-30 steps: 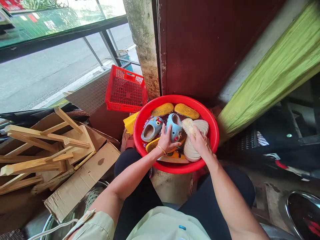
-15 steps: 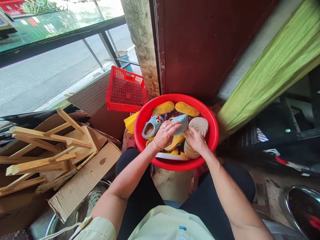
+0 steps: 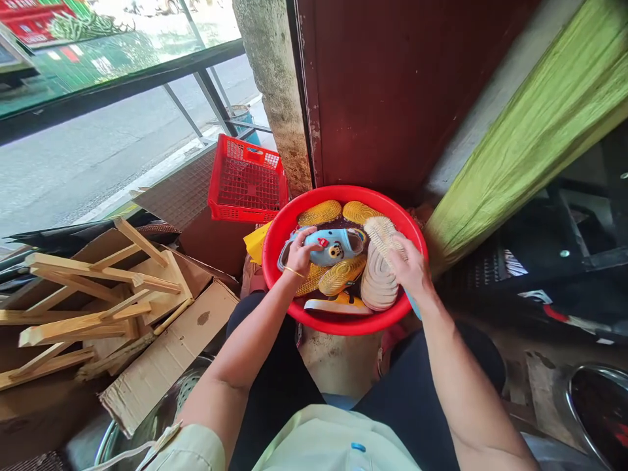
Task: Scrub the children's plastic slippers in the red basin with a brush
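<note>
A light blue clog (image 3: pixel 345 242) with small charms on its upper lies sideways above the red basin (image 3: pixel 268 268). My left hand (image 3: pixel 298 254) grips its left end, thumb on top. My right hand (image 3: pixel 411 269) is closed around a scrub brush (image 3: pixel 381 230) with pale bristles facing up. A blue piece shows under my right wrist; I cannot tell whether it is the handle. In the basin, yellow soles (image 3: pixel 320 214) lie along the far side, pale soles (image 3: pixel 380 281) at the right, and a yellow shoe (image 3: pixel 343 305) near the front rim. Another blue shoe is partly hidden behind my left hand.
A red plastic crate (image 3: pixel 250 183) stands beyond the basin at left. Wooden stool legs (image 3: pixel 108 268) and a cardboard flap (image 3: pixel 169 353) crowd the left side. A dark red door (image 3: pixel 392 91) rises behind, with a green curtain (image 3: pixel 520 131) at right. My knees flank the basin.
The clog has turned so its charms face up, and my left hand has moved left to its end. My right hand has moved right with the brush, bristles now upward.
</note>
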The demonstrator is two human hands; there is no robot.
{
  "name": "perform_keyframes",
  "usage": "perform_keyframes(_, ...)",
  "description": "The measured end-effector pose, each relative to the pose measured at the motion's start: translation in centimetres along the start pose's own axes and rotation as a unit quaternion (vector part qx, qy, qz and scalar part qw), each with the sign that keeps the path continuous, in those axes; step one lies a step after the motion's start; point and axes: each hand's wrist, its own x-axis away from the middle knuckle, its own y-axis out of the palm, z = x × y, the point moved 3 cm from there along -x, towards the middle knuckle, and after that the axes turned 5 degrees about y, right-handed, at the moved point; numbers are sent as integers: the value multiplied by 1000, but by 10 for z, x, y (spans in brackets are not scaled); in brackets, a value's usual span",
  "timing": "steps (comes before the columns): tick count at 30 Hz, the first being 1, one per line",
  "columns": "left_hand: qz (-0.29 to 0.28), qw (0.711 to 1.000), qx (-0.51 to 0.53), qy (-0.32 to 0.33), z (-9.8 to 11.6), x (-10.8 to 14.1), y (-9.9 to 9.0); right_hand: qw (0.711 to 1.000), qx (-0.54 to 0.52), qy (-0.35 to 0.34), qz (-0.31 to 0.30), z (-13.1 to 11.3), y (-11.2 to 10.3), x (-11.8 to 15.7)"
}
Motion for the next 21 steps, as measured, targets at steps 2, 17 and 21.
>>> perform_keyframes(2,-7,1000,-21,-18,-15,-4,-1,1000,1,0,31,-3,-10,-1)
perform_keyframes(17,-329,785,-509,132,-30,37,51,907,398,71,-116,12,-38,28)
perform_keyframes(21,-365,767,-522,82,-49,19,59,905,403,63,-121,6,-16,20)
